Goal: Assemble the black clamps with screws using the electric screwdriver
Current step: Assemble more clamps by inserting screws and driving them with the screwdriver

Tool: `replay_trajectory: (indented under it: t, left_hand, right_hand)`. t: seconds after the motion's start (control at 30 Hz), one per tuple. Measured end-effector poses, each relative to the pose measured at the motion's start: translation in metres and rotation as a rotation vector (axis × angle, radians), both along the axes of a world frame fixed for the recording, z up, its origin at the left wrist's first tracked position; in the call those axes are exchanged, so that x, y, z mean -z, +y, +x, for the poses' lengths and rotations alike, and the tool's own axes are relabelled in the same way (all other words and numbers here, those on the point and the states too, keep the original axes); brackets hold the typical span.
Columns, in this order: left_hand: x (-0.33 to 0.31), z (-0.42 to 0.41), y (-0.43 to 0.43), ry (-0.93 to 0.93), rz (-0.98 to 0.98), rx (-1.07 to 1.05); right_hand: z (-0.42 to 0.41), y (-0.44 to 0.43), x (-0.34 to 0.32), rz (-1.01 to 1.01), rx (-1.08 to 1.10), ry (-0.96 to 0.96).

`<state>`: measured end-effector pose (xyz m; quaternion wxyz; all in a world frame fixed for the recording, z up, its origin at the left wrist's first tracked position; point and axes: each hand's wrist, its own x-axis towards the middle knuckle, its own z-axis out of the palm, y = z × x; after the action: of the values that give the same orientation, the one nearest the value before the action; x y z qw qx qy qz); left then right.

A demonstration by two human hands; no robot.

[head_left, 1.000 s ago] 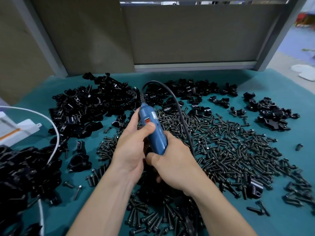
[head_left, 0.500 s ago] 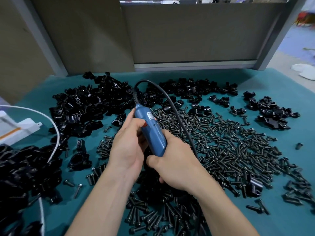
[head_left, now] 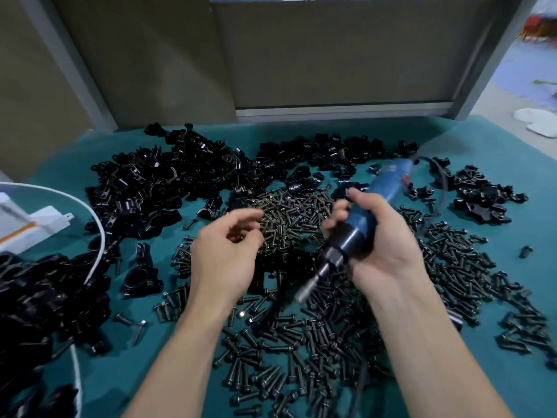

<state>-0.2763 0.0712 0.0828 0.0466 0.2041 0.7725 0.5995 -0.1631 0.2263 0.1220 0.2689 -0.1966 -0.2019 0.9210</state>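
A teal-covered table point(head_left: 376, 128) fills the lower part of the view. Behind it stand flat tan partition panels point(head_left: 331, 49) set between slanting grey frame posts point(head_left: 87, 64). Past the right post lies a strip of bluish floor point(head_left: 530, 70) with white scraps point(head_left: 536, 122) on it.

Black clamps point(head_left: 156, 182) are heaped at the back left of the table. More run along the back centre, a smaller heap sits at the far right, and another crowds the left edge. One single clamp point(head_left: 140, 280) lies apart, near the left forearm. Dark screws point(head_left: 286, 357) are strewn thickly over the middle and right of the cloth, between and under both arms. At the left edge a white box point(head_left: 33, 227) rests beside a curving white cable point(head_left: 96, 224).

The right hand point(head_left: 382, 245) is wrapped round the blue electric screwdriver point(head_left: 361, 224), held above the screws. Its black nose and blurred bit point(head_left: 310, 286) point down and to the left, and its dark cord point(head_left: 437, 176) trails off behind. The left hand point(head_left: 226, 254) hovers just beside it over the screws with its fingers curled inward. Motion blur hides whether they pinch anything.
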Motion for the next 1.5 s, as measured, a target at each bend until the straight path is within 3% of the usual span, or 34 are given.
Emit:
replay_trajectory:
  t: [0.07, 0.27, 0.4, 0.47, 0.57, 0.63, 0.77, 0.9, 1.03, 1.13, 1.23, 1.3, 1.4, 1.5]
  left_hand:
    - [0.003, -0.002, -0.003, 0.009, -0.056, -0.016]
    - [0.002, -0.003, -0.002, 0.019, -0.105, -0.025]
    - [0.000, -0.004, -0.007, 0.033, -0.179, 0.111]
    - [-0.003, -0.003, -0.011, 0.104, -0.322, 0.233]
    - [-0.003, 0.001, -0.013, 0.206, -0.494, 0.285]
    - [-0.001, 0.000, -0.014, 0.142, -0.420, 0.229]
    - [0.003, -0.006, -0.015, 0.073, -0.244, 0.121]
    - [0.005, -0.010, -0.012, -0.056, 0.009, 0.087]
    - [0.006, -0.013, -0.010, -0.275, 0.310, 0.092]
    - [0.004, -0.014, -0.010, -0.427, 0.453, 0.160]
    - [0.000, -0.009, -0.007, -0.499, 0.600, 0.247]
    - [-0.002, -0.004, -0.002, -0.471, 0.651, 0.266]
    - [-0.003, 0.001, 0.002, -0.404, 0.606, 0.246]
    - [-0.001, 0.002, -0.001, -0.217, 0.281, 0.147]
  right_hand:
    - [0.003, 0.009, 0.004, -0.087, 0.089, 0.009]
    - [0.002, 0.013, 0.009, -0.058, 0.171, -0.074]
    - [0.005, 0.017, 0.003, -0.010, 0.133, -0.083]
    - [0.009, 0.022, -0.001, 0.058, 0.098, -0.175]
    - [0.009, 0.021, -0.004, 0.241, 0.045, -0.358]
    - [0.007, 0.017, 0.000, 0.410, 0.044, -0.527]
    - [0.003, 0.017, 0.012, 1.136, 0.003, -1.201]
    - [-0.003, 0.010, 0.017, 1.304, -0.055, -1.425]
    - [-0.004, -0.001, 0.014, 1.380, 0.199, -1.345]
    - [-0.004, -0.010, 0.004, 1.472, 0.364, -0.976]
    - [-0.007, -0.020, -0.005, 1.449, 0.040, -0.651]
    - [-0.011, -0.028, -0.004, 1.398, -0.244, -0.586]
    - [-0.015, -0.034, 0.002, 1.271, -0.289, -0.526]
    - [-0.011, -0.022, 0.003, 1.066, -0.062, -0.539]
